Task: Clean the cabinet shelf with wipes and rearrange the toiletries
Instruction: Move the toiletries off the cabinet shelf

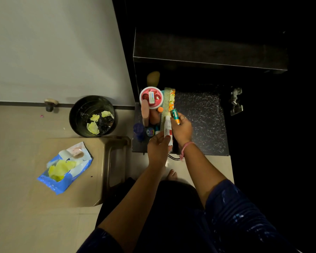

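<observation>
A dark speckled cabinet shelf (202, 123) carries toiletries crowded along its left side: a red-lidded round jar (150, 97), a pale green comb (165, 106), a pinkish-brown bottle (145, 112), a blue bottle (139, 131) and a small round tin (150, 132). My left hand (158, 148) holds the lower end of a white and red tube (167, 129). My right hand (181, 129) grips a small green and orange tube (175, 116) just right of the comb. An open blue wipes pack (66, 167) with yellow wipes lies on a beige stool.
A black bin (92, 115) with used yellow wipes stands on the floor left of the cabinet. The beige stool (91, 179) sits in front of it. An upper shelf (208, 52) overhangs the back. A metal hinge (236, 101) is at the right.
</observation>
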